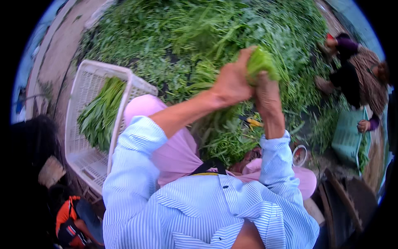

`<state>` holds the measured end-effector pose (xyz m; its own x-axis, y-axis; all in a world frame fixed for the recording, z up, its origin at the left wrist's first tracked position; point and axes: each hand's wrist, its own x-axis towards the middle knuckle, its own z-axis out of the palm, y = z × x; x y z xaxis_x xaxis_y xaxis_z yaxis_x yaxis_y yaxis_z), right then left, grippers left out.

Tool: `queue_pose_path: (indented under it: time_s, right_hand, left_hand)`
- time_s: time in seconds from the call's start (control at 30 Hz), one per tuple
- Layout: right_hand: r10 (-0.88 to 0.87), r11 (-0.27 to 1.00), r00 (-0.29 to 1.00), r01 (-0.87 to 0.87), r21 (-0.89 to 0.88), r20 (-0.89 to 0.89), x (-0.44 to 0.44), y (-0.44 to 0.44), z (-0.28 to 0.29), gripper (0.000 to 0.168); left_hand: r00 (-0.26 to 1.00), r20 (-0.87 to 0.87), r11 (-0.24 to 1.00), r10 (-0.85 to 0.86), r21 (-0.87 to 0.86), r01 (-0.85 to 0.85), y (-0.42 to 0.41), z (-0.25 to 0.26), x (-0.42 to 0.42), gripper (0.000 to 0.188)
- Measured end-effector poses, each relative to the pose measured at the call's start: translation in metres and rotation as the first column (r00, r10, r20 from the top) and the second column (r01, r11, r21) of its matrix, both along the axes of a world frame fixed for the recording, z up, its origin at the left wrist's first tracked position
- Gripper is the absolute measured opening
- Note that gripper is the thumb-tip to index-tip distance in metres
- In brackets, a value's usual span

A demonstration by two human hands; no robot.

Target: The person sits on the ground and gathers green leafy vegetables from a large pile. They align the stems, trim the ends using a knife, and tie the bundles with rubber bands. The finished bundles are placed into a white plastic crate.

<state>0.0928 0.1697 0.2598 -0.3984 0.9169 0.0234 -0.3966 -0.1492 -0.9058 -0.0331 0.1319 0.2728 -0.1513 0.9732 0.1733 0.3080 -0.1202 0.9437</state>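
Observation:
Both my hands are raised over a large heap of leafy greens [199, 34], closed around one bundle of green stems [262, 64] whose light-green ends face up. My left hand [233, 79] grips it from the left, and my right hand [267, 91] holds it from below on the right. The bundle's lower part is hidden or blurred beneath my hands. Loose greens [231, 146] lie before my lap. A tool with a yellow handle [254, 122] rests among them, left of my right wrist. At my left knee, a white plastic crate [122, 96] holds bunched long-leaved greens [104, 113].
A small round container [299, 155] stands by my right knee. To the right, a person [363, 71] has one hand at a green plastic basket [346, 140] with greens. Another person in orange [70, 214] is at the lower left. Curved dark pieces [342, 199] lie at the lower right.

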Motion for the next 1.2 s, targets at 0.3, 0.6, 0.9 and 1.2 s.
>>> queue_pose_path:
  time_s: [0.3, 0.6, 0.9, 1.2]
  right_hand:
    - [-0.049, 0.986, 0.987, 0.072, 0.149, -0.154, -0.004, 0.005, 0.076, 0.051]
    - [-0.23, 0.564, 0.946, -0.06, 0.824, 0.226, -0.061, -0.004, 0.197, 0.066]
    - [-0.07, 0.809, 0.786, -0.315, 0.496, 0.614, -0.052, 0.034, 0.095, 0.071]
    - [0.194, 0.882, 0.441, -0.469, 0.041, 0.876, 0.003, 0.071, -0.152, 0.035]
  left_hand:
    - [0.939, 0.148, 0.935, -0.31, 0.223, 0.274, 0.001, 0.03, -0.012, 0.13]
    - [0.964, 0.085, 0.511, 0.254, 0.834, -0.208, -0.007, 0.104, -0.056, 0.066]
    - [0.172, -0.654, 0.665, 0.737, 0.655, -0.359, -0.25, 0.19, -0.3, 0.059]
    - [0.064, -0.998, 0.623, 0.027, -0.033, -0.782, -0.313, -0.038, -0.53, 0.034]
